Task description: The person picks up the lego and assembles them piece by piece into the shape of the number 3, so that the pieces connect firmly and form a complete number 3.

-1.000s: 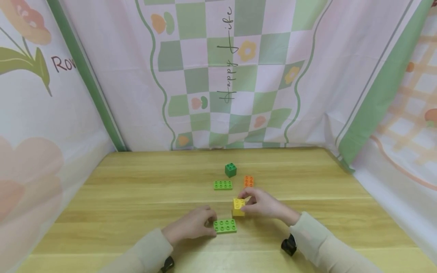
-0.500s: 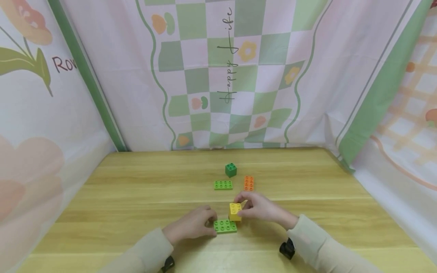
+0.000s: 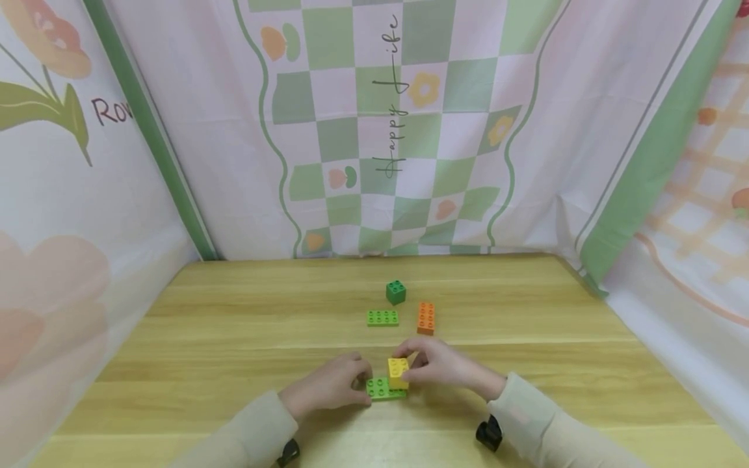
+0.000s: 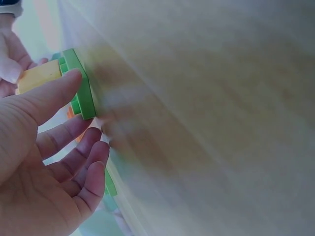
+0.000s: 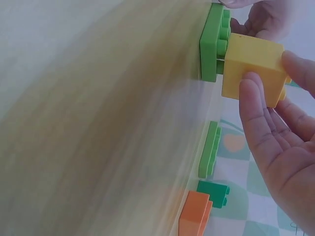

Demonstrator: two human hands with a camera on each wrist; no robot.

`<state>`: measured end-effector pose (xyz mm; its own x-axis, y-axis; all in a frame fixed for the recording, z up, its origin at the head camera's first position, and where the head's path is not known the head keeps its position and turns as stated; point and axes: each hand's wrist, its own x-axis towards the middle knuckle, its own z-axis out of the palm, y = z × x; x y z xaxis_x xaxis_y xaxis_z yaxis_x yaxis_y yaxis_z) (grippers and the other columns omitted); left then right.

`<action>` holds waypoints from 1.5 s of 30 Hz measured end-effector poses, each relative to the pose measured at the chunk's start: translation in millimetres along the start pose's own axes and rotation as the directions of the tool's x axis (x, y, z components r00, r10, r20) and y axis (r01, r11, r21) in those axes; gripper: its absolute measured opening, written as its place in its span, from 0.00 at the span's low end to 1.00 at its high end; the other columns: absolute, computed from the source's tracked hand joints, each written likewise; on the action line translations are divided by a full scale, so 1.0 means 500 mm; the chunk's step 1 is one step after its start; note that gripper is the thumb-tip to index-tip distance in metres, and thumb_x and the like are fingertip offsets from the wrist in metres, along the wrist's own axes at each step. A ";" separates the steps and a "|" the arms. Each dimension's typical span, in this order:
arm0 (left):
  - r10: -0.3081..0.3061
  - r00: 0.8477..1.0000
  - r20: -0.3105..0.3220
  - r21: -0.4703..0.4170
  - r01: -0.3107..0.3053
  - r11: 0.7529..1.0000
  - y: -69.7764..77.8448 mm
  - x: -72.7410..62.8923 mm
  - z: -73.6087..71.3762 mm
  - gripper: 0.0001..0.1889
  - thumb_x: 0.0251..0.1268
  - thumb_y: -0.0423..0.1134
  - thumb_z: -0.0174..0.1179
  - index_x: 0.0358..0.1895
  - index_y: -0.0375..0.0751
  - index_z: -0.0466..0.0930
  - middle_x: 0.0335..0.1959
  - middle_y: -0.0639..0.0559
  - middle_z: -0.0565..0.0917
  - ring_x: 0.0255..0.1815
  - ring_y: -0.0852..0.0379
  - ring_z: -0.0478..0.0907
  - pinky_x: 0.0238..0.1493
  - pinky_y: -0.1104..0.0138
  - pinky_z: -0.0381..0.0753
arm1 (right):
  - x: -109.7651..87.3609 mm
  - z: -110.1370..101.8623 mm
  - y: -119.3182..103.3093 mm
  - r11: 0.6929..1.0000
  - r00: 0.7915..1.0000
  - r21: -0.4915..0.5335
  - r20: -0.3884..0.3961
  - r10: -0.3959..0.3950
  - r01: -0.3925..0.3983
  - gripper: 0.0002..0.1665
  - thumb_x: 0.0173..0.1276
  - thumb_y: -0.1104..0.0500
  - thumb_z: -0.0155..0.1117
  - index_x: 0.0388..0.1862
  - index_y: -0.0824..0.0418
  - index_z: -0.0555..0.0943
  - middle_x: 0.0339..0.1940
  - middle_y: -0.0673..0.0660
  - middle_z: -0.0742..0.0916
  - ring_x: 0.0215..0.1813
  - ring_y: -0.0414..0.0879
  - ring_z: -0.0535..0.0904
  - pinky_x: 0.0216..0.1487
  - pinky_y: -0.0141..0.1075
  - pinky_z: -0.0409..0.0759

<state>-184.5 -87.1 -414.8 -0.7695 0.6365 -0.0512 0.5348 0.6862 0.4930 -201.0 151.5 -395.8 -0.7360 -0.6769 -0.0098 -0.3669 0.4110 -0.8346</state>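
Note:
My right hand [image 3: 441,367] pinches a yellow building block [image 3: 398,373] with studs on top. In the right wrist view, the yellow block [image 5: 253,69] sits right at the studs of a flat light-green brick [image 5: 210,46], over its right end. My left hand [image 3: 330,383] pinches the left end of that flat light-green brick [image 3: 377,389] on the table. The left wrist view has the thumb [image 4: 59,96] at one side of the green brick [image 4: 81,86] and the index finger at the other, with the remaining fingers loosely bent.
Farther back on the wooden table [image 3: 263,305] lie a second flat light-green brick [image 3: 383,318], an orange brick [image 3: 426,318] and a dark green block [image 3: 396,292]. Patterned cloth [image 3: 386,130] hangs behind the table and at both sides.
My right hand has carried the yellow block left and toward me, from behind the flat green brick to over its right end. The left hand keeps its place.

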 end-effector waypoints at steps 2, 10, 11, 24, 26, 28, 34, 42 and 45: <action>0.000 1.000 0.004 0.002 0.000 1.000 0.001 0.000 0.000 0.16 0.49 0.45 0.68 0.41 0.44 0.79 0.32 0.61 0.71 0.31 0.65 0.69 0.34 0.73 0.71 | 0.001 0.002 0.003 1.000 1.000 0.002 0.009 -0.014 0.014 0.20 0.61 0.62 0.64 0.51 0.68 0.76 0.47 0.59 0.79 0.34 0.44 0.79 0.36 0.34 0.78; -0.010 1.000 0.012 -0.004 0.010 1.000 0.001 0.001 -0.001 0.16 0.49 0.45 0.68 0.41 0.44 0.79 0.32 0.61 0.71 0.31 0.65 0.69 0.34 0.73 0.71 | 0.003 0.007 0.003 0.999 0.998 0.023 0.035 -0.043 0.042 0.18 0.61 0.62 0.63 0.50 0.67 0.76 0.47 0.58 0.80 0.33 0.44 0.80 0.35 0.34 0.78; -0.012 1.000 0.013 -0.005 0.012 1.000 0.002 0.001 -0.001 0.16 0.49 0.45 0.68 0.42 0.44 0.79 0.32 0.61 0.71 0.31 0.65 0.69 0.33 0.73 0.71 | 0.002 0.008 0.001 0.999 0.998 0.025 0.036 -0.043 0.042 0.18 0.61 0.62 0.63 0.49 0.67 0.76 0.47 0.58 0.80 0.33 0.44 0.80 0.36 0.34 0.78; 0.009 1.000 -0.007 0.000 -0.009 1.000 0.002 0.000 -0.002 0.15 0.49 0.44 0.68 0.40 0.43 0.79 0.31 0.60 0.71 0.31 0.65 0.68 0.32 0.73 0.70 | 0.009 0.013 -0.013 0.999 0.997 -0.029 0.068 -0.028 0.030 0.14 0.60 0.62 0.65 0.45 0.61 0.77 0.43 0.52 0.80 0.32 0.42 0.79 0.35 0.33 0.78; 0.009 1.000 -0.007 0.005 -0.009 1.000 0.002 0.000 -0.002 0.15 0.49 0.44 0.68 0.40 0.44 0.79 0.31 0.60 0.71 0.31 0.65 0.68 0.32 0.74 0.70 | 0.010 0.013 -0.012 0.999 0.997 -0.035 0.071 -0.021 0.024 0.13 0.60 0.62 0.64 0.44 0.61 0.77 0.43 0.52 0.80 0.32 0.42 0.79 0.35 0.33 0.78; 0.005 1.000 -0.006 0.008 -0.005 1.000 0.003 0.000 -0.002 0.15 0.49 0.44 0.68 0.40 0.44 0.79 0.31 0.61 0.71 0.30 0.65 0.68 0.32 0.74 0.70 | 0.010 0.014 -0.012 0.999 0.997 -0.038 0.074 -0.017 0.019 0.13 0.61 0.62 0.64 0.44 0.60 0.76 0.42 0.51 0.80 0.32 0.42 0.79 0.35 0.33 0.78; 0.006 1.000 -0.010 0.013 -0.006 1.000 0.005 -0.003 -0.003 0.15 0.48 0.44 0.68 0.40 0.44 0.79 0.30 0.60 0.71 0.30 0.65 0.68 0.32 0.73 0.70 | 0.004 0.015 -0.011 0.999 0.998 -0.041 0.069 -0.006 0.009 0.13 0.61 0.61 0.64 0.44 0.60 0.75 0.42 0.51 0.80 0.35 0.44 0.80 0.38 0.33 0.77; 0.012 1.000 -0.012 -0.004 -0.012 1.000 0.006 0.000 -0.003 0.14 0.48 0.42 0.69 0.38 0.43 0.79 0.30 0.60 0.71 0.30 0.65 0.68 0.32 0.73 0.70 | 0.000 0.013 -0.016 0.996 0.999 -0.080 0.047 -0.021 0.024 0.14 0.59 0.61 0.66 0.44 0.60 0.76 0.43 0.51 0.80 0.38 0.42 0.79 0.41 0.32 0.77; 0.011 1.000 -0.007 -0.006 -0.011 1.000 0.006 0.002 -0.002 0.14 0.48 0.42 0.69 0.38 0.43 0.79 0.30 0.60 0.71 0.30 0.65 0.68 0.32 0.73 0.70 | 0.000 0.012 -0.020 0.995 0.999 -0.091 0.048 -0.025 0.029 0.14 0.58 0.62 0.66 0.43 0.61 0.76 0.42 0.51 0.80 0.36 0.42 0.78 0.39 0.32 0.77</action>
<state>-183.9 -84.8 -412.6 -0.7661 0.6415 -0.0399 0.5409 0.6770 0.4991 -194.1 143.8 -390.8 -0.6983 -0.7156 -0.0160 -0.4382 0.4451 -0.7810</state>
